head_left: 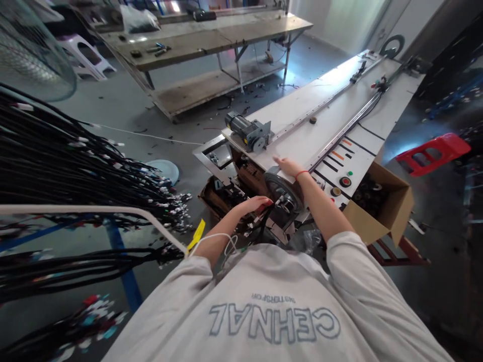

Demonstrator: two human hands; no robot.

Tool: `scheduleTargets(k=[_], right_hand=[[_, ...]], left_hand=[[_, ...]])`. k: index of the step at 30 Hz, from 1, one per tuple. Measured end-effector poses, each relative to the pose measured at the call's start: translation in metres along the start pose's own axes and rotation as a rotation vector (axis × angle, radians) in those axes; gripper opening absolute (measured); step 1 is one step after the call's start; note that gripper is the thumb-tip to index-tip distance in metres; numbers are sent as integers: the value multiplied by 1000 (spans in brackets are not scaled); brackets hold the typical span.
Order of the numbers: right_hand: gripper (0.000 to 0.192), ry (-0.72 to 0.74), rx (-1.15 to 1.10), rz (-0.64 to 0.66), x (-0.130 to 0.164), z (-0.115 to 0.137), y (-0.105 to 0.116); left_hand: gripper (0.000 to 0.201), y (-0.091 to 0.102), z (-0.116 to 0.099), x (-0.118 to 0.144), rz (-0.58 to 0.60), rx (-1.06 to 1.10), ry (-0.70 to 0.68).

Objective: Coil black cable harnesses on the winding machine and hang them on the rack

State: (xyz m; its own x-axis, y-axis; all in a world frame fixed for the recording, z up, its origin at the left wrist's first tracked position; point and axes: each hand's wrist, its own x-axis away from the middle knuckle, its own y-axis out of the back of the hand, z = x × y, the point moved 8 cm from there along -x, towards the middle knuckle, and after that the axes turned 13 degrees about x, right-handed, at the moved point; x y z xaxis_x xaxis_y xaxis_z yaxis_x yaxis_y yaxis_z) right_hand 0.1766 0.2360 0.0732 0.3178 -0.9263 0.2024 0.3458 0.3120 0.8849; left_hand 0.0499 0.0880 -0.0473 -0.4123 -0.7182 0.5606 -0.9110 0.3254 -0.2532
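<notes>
Head view: right hand [289, 166] lies flat, fingers spread, on the white counter [302, 125] just above the grey wheel [283, 193], holding nothing. Left hand [254, 205] rests palm-down beside the wheel; its grip cannot be told. Black cables [75, 161] hang left.

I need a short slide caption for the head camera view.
Person's right hand flat on white machine bed, left hand by grey wheel.
</notes>
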Motion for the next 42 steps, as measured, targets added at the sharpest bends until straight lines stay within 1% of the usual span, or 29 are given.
scheduleTargets(k=[1, 3, 5, 7, 8, 9, 11, 13, 15, 17, 19, 21, 22, 24, 25, 26, 27, 28, 29, 30, 31, 32, 34, 35, 36, 37, 38, 40, 42], right_hand=[[64, -34, -31, 22, 0, 1, -3], [69, -79, -174, 29, 13, -8, -7], [73, -33, -375, -41, 36, -23, -8], [73, -19, -483, -150, 65, -47, -10], [73, -86, -449, -193, 80, -64, -15], [70, -192, -361, -223, 96, -84, -22], [56, -428, -115, -261, 129, -120, -36], [38, -571, 126, -257, 157, -142, -49], [41, -604, 279, -206, 176, -151, -64], [44, -613, 373, -134, 189, -157, -77], [44, -647, 395, -143, 200, -163, -80], [46, -718, 385, -196, 210, -173, -74], [46, -757, 343, -196, 215, -179, -72], [41, -800, 143, -132, 224, -191, -71], [36, -777, -12, -97, 228, -192, -72], [30, -711, -183, -81, 230, -186, -72], [27, -603, -353, -78, 231, -173, -70], [28, -464, -514, -63, 231, -153, -69], [33, -308, -664, -9, 231, -126, -70], [39, -162, -806, 93, 232, -95, -76], [48, -42, -937, 253, 233, -60, -86], [59, 46, -1059, 457, 234, -26, -100], [80, 119, -1246, 831, 231, 34, -127], [86, 117, -1292, 927, 222, 54, -136], [86, 89, -1310, 941, 209, 66, -144], [84, 37, -1294, 898, 195, 70, -151], [79, -27, -1253, 809, 183, 68, -155], [71, -118, -1133, 640, 177, 52, -158], [66, -114, -1065, 460, 190, 27, -150]], left_hand=[[24, -3, -11, -2, -11, -91, -33], [30, -11, -28, -4, -41, -268, -102], [33, -23, -39, -3, -88, -465, -187], [34, -33, -46, 1, -184, -671, -262], [33, -38, -50, 4, -236, -755, -294], [32, -41, -53, 7, -279, -809, -314], [29, -44, -61, 14, -304, -887, -323], [26, -39, -73, 22, -291, -976, -290], [25, -27, -89, 32, -303, -1068, -253], [27, -14, -103, 42, -329, -1133, -240], [27, -4, -109, 47, -356, -1157, -223], [27, 2, -106, 49, -385, -1150, -198], [27, 4, -103, 49, -399, -1139, -191], [27, 6, -96, 48, -417, -1108, -193], [27, 7, -92, 47, -421, -1092, -201], [27, 7, -90, 47, -421, -1078, -211], [27, 8, -88, 46, -420, -1066, -223], [27, 8, -87, 46, -418, -1057, -235], [28, 8, -87, 47, -418, -1053, -246], [28, 8, -87, 48, -420, -1052, -253], [29, 7, -88, 49, -423, -1054, -256], [29, 6, -90, 50, -428, -1059, -259], [29, 3, -94, 53, -429, -1074, -270], [28, 1, -96, 54, -427, -1082, -277], [28, 0, -97, 56, -426, -1088, -284], [27, -1, -98, 56, -426, -1093, -289], [26, -1, -99, 57, -424, -1093, -291], [26, 0, -97, 55, -416, -1080, -285], [25, 1, -91, 52, -401, -1050, -270]])
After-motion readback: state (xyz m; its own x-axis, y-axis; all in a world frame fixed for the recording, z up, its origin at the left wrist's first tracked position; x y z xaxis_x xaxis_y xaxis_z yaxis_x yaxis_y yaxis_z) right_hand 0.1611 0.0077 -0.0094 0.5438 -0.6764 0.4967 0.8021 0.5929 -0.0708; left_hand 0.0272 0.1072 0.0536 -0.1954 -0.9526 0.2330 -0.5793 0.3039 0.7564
